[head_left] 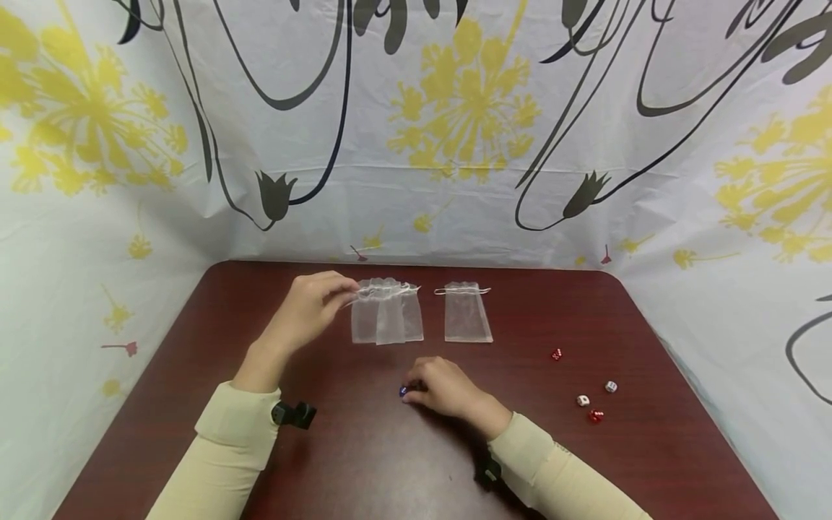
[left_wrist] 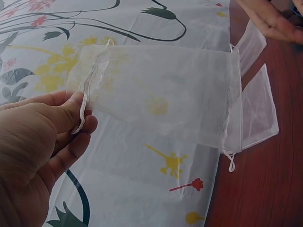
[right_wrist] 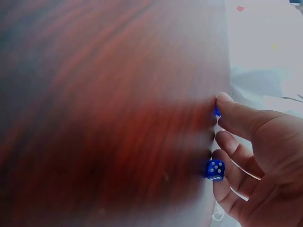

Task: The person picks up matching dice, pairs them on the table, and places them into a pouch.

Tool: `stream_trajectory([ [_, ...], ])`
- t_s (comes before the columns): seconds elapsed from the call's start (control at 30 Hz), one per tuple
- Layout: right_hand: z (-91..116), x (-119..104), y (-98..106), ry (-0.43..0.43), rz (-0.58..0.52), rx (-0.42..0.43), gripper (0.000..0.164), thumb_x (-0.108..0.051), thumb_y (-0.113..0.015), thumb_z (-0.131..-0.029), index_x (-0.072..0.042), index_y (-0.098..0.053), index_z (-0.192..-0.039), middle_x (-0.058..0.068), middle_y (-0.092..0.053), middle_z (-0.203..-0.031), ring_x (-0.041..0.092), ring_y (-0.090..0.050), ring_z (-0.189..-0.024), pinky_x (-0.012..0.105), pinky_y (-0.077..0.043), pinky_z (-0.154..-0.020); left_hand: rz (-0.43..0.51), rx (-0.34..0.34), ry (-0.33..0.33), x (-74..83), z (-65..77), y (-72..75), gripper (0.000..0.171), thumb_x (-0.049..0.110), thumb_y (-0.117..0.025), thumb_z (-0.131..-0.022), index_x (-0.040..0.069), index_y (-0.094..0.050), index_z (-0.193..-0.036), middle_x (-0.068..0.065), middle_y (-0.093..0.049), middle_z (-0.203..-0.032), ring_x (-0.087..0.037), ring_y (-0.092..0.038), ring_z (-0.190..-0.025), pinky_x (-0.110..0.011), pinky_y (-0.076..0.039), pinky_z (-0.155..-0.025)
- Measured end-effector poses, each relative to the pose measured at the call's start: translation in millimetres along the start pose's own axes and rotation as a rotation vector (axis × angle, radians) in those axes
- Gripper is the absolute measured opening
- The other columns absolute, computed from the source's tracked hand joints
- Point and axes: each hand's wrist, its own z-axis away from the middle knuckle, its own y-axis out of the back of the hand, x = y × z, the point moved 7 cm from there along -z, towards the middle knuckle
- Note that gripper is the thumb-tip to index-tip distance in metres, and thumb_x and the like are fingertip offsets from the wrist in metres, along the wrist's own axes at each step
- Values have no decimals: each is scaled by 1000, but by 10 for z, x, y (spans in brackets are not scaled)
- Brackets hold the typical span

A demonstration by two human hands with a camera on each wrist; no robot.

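Note:
My left hand (head_left: pixel 310 302) pinches the drawstring top of a sheer white organza bag (left_wrist: pixel 161 94), which hangs flat from the fingertips. In the head view this bag overlaps other sheer bags (head_left: pixel 411 321) at the table's far side. My right hand (head_left: pixel 445 386) is low over the middle of the table. Its thumb and a finger pinch a blue die, of which only a sliver (right_wrist: pixel 217 111) shows in the right wrist view. A second blue die (right_wrist: pixel 216 170) with white pips is against the other fingers of that hand.
A separate sheer drawstring bag (head_left: pixel 468 318) lies right of the others. On the table's right side lie two red dice, one farther (head_left: pixel 556 354) and one nearer (head_left: pixel 596 416), and two white dice (head_left: pixel 583 400). A patterned curtain (head_left: pixel 455 217) stands behind the dark red table (head_left: pixel 351 462).

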Motion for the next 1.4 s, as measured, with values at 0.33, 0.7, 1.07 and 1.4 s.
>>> stream_trajectory([
  [0.33, 1, -17, -12, 1, -7, 19, 12, -32, -81, -88, -22, -77, -93, -11, -65, -86, 3, -56, -75, 25, -50, -67, -22, -4, -56, -44, 9, 34, 12, -5, -79, -83, 2, -77, -94, -5, -74, -89, -16, -67, -75, -33, -57, -65],
  [0.7, -27, -71, 215, 61, -39, 148, 15, -26, -81, -88, -16, -79, -99, -8, -68, -88, 6, -63, -79, 29, -54, -70, 26, 2, -72, -31, 73, -62, 12, -6, -79, -83, 1, -77, -92, -5, -75, -88, -18, -69, -80, -34, -57, -69],
  [1.07, -67, -95, 571, 118, -160, 234, 16, -16, -81, -88, -7, -77, -100, -3, -71, -90, 4, -62, -70, 25, -55, -64, 26, -23, -47, -45, 116, -109, 10, -5, -78, -84, 0, -77, -93, -5, -75, -89, -18, -69, -80, -35, -58, -71],
  [1.4, -142, -122, 900, 147, -214, 317, 16, -11, -82, -85, -4, -77, -99, -2, -68, -82, 6, -61, -68, 26, -56, -60, 33, -24, -61, -31, 146, -153, 12, -6, -79, -83, 1, -77, -93, -6, -74, -88, -17, -68, -79, -34, -58, -69],
])
